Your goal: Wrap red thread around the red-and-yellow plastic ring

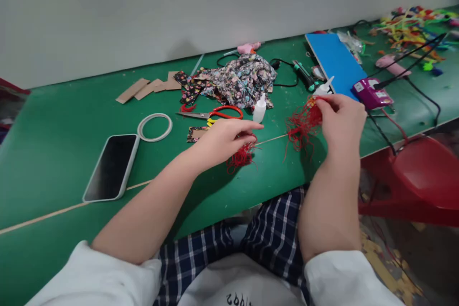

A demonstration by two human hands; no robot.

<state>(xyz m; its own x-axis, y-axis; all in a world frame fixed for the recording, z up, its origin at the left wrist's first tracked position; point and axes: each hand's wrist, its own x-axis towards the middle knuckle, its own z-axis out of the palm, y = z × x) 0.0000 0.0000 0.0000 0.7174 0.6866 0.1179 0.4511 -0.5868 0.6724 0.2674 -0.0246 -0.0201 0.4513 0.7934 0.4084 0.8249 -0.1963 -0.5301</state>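
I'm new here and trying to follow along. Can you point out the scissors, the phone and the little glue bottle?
scissors (225,114): head view, on the red handle loop.
phone (112,166): head view, middle of the dark screen.
glue bottle (259,111): head view, on the white body.

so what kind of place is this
Probably a craft workbench: a green table with scissors, patterned fabric and a glue bottle, while the left hand and right hand hold red thread.
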